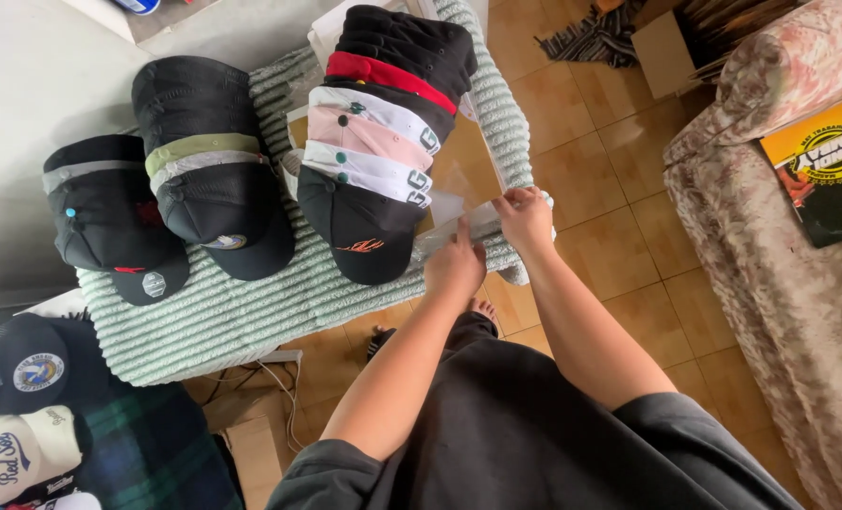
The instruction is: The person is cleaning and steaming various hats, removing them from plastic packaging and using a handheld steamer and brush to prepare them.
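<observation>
Tiled floor surrounds a ribbed mint-green cushion (251,312) carrying stacked baseball caps (374,142). Beside the caps, left hand (456,267) and right hand (525,217) pinch a clear plastic bag (459,203) between them; it looks light, floppy and slippery, best held by its edges.

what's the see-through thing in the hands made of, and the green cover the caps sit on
Clear sheet: apparently thin glossy plastic film, since the cloth shows through it and it catches glare; both the left hand and right hand pinch it. Green cover: soft ribbed fabric, probably chenille or corduroy-like, matte with raised cords.
</observation>
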